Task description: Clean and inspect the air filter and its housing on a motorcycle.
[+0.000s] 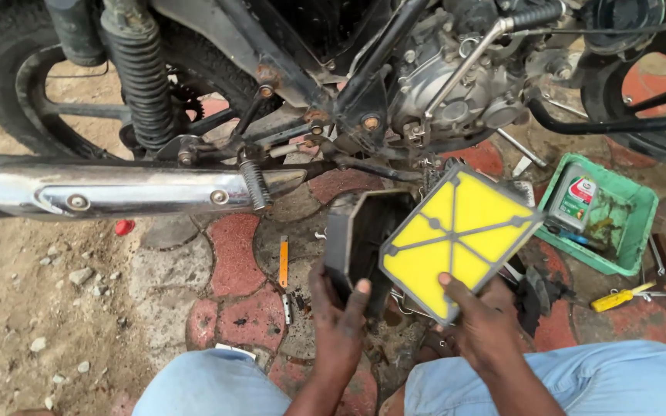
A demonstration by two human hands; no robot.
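Your yellow air filter (pixel 456 239) hides the black housing's (pixel 360 239) right side — both motorcycle wheels run off the frame's top corners.

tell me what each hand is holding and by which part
The right hand holds the yellow air filter by its lower edge. The left hand grips the black filter housing at its bottom edge.

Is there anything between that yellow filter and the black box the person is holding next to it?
Nothing visible. The right hand holds the yellow filter right beside the black box in the left hand; the filter's edge overlaps the box's open side, with no tool or part between them.
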